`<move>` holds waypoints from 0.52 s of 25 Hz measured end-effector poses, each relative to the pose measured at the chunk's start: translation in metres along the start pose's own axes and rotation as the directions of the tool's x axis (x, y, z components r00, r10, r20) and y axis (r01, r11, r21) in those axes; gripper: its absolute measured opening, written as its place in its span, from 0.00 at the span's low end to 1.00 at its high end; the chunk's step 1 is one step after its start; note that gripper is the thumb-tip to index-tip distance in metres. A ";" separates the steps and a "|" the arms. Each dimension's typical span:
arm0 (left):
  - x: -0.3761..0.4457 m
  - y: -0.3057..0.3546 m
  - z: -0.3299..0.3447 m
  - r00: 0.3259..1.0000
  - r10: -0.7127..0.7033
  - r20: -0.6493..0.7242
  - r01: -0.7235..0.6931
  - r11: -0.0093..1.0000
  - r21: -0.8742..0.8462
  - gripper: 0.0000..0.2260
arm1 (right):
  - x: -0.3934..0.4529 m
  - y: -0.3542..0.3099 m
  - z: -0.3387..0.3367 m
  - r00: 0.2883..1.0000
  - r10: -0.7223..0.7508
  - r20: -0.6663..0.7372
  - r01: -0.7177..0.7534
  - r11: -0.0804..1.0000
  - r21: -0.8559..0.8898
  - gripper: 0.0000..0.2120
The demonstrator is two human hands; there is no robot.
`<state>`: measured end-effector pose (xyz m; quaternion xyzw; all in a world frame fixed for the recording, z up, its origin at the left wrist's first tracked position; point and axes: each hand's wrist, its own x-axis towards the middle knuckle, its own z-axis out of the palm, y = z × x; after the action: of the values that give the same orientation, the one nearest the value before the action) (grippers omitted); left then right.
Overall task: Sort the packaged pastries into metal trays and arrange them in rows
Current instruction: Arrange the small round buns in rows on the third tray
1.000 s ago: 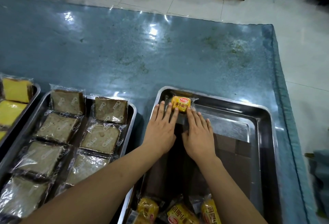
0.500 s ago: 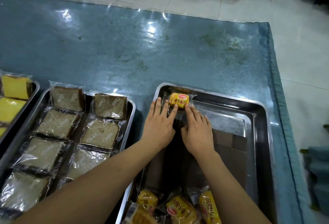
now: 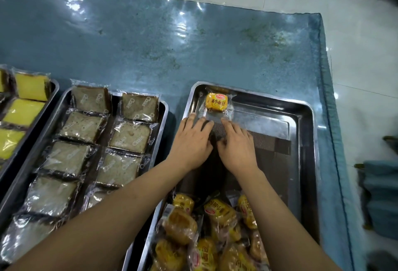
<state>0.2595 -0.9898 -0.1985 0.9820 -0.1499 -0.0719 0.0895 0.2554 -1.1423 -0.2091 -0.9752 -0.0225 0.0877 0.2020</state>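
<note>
**First bun set in the far-left corner of the right-hand tray**

Head view. A yellow-wrapped bun [image 3: 216, 102] lies alone in the far-left corner of the right-hand metal tray [image 3: 305, 163], its clear wrapper flattened against the tray floor. The left hand [image 3: 191, 141] and the right hand [image 3: 235, 143] lie side by side just behind the bun, palms down, fingers straight. Each grip is released: the fingertips rest at or near the near edge of the wrapper, and neither hand holds anything. Whether the fingertips actually touch the film cannot be told.

At the near end of the same tray a loose heap of buns [image 3: 206, 236] awaits sorting; the floor between heap and placed bun is bare metal. On the table [image 3: 150, 44], just left of this tray, a second tray [image 3: 165, 106] carries brown cake slices [image 3: 129, 137] in two filled rows. A third tray at the table's left edge holds yellow cake slices [image 3: 23, 111].

Step in hand, as judged: seating and squaring the first bun of a new row, so the tray of buns has barely been begun. The next move likely calls for drawing one hand back to the heap, pinching a single packet free of its neighbours, and laying it just beside the placed bun along the far edge, with the label facing up to match.
</note>
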 end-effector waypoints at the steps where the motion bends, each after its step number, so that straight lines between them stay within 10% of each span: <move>1: -0.009 0.000 -0.001 1.000 0.000 0.005 0.000 1.000 -0.011 0.26 | -0.008 -0.002 -0.001 1.000 0.005 0.005 -0.005 1.000 0.000 0.29; 13: -0.130 0.012 -0.002 0.994 0.055 0.098 -0.048 0.996 -0.078 0.23 | -0.110 -0.009 -0.005 0.999 0.021 0.030 -0.022 0.999 0.026 0.23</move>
<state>0.1341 -0.9607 -0.1797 0.9689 -0.1766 -0.1244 0.1205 0.1486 -1.1449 -0.1829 -0.9713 -0.0140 0.1045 0.2134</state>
